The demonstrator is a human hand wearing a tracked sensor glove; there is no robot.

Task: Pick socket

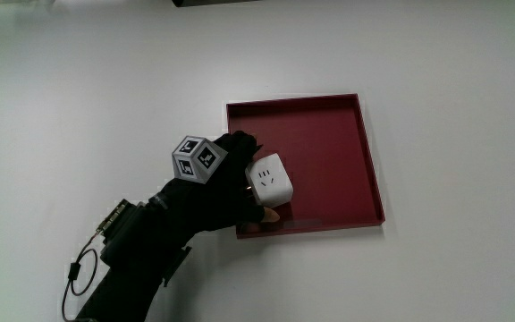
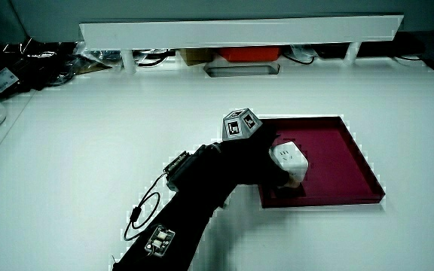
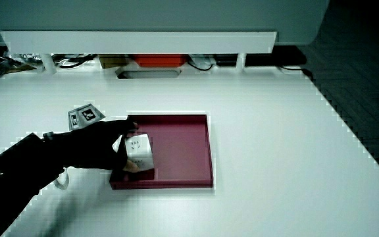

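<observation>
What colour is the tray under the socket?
Dark red tray, clearest in the main view.

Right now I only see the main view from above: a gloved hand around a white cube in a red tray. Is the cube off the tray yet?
Observer: In both side views the hand holds the socket tilted, with a fingertip beneath it. It seems raised off the tray, though I cannot be sure.
Operator: What lies farther from the person than the tray?
Observer: A low white partition, with an oblong slot in the table just short of it.
Operator: Anything on the arm that I am missing?
Observer: A small circuit board sits on the forearm.
</observation>
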